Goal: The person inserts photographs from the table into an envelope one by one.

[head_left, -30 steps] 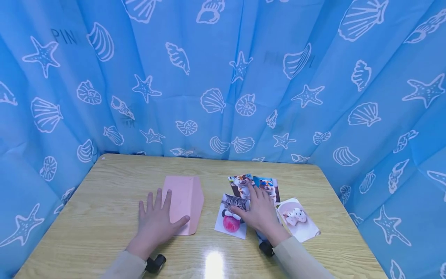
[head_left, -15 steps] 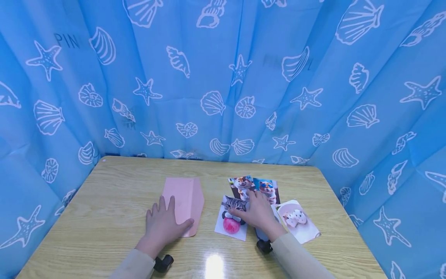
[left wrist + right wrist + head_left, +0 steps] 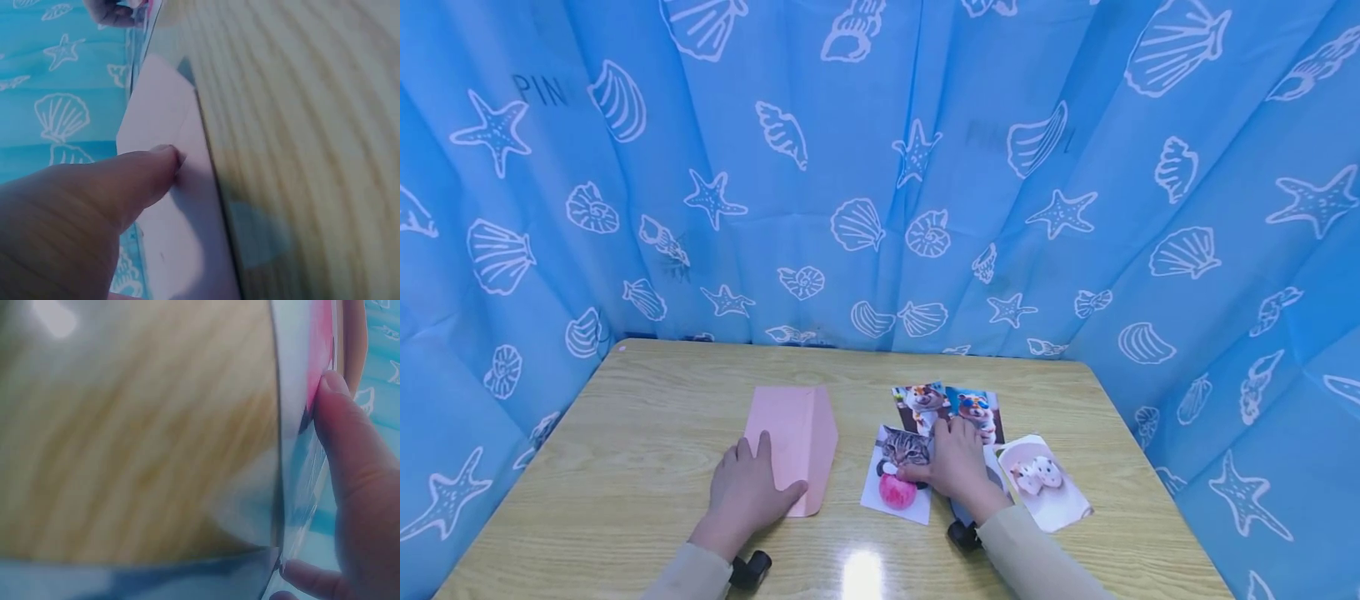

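A pink paper envelope (image 3: pixel 786 433) lies on the table at centre left, its pointed flap towards the right. Over its lower left part rests my left hand (image 3: pixel 748 496), the thumb on the paper in the left wrist view; the other fingers reach forward over its left edge. My right hand (image 3: pixel 958 471) rests among several animal photos, its thumb on the cat photo (image 3: pixel 895 492) with the pink ball. The other fingers, bent a little, touch down near that photo's right edge. Further photos lie around it: a dog picture (image 3: pixel 917 400), a hamster picture (image 3: pixel 977 408) and a white picture (image 3: pixel 1045 487).
A light wooden table (image 3: pixel 647 417) carries everything. Behind it and at the sides hangs a blue curtain (image 3: pixel 880 167) with white shells and starfish. Part of another card (image 3: pixel 992 471) shows under the right hand. A bright light reflection (image 3: pixel 861 575) falls near the front.
Both hands have drawn back slightly towards the front. The left hand's spread fingers have come closer together, and the right hand's fingers have bent more. Envelope and photos stay in place.
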`<action>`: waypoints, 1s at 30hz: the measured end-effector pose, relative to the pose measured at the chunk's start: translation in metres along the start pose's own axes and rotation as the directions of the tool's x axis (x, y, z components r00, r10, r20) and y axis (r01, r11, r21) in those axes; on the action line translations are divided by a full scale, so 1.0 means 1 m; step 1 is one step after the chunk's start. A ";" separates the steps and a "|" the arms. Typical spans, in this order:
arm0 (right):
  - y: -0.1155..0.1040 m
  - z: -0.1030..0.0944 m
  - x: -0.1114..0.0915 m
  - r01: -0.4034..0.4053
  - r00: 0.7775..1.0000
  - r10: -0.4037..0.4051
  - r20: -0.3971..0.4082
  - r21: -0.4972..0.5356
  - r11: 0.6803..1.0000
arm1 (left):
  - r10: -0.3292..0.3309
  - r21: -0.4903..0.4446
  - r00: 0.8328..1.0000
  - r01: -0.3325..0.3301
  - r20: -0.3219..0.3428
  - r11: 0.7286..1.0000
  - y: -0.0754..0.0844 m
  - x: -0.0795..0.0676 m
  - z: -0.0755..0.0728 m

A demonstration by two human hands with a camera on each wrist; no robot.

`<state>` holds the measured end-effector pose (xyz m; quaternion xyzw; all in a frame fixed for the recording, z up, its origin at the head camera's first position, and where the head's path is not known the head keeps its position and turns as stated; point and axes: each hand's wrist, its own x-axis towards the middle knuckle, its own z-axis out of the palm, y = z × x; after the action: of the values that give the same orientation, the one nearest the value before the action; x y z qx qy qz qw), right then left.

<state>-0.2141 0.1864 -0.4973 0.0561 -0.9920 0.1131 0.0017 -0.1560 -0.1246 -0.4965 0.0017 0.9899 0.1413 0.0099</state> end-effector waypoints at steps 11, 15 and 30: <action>0.000 0.000 -0.001 -0.009 0.999 0.009 -0.037 -0.006 1.000 | 0.005 -0.014 1.000 -0.004 0.025 1.000 -0.001 0.002 -0.005; -0.001 0.002 -0.001 0.003 0.997 -0.003 -0.079 0.000 1.000 | -0.046 -0.050 0.999 0.048 0.029 0.998 -0.004 0.003 -0.007; -0.007 0.004 -0.004 -0.049 0.996 0.061 -0.064 0.183 0.982 | -0.161 -0.054 0.978 0.169 0.130 0.984 -0.013 0.009 -0.013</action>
<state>-0.2095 0.1795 -0.4992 0.0245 -0.9781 0.2047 0.0281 -0.1656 -0.1409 -0.4882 -0.0719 0.9790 0.1717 0.0836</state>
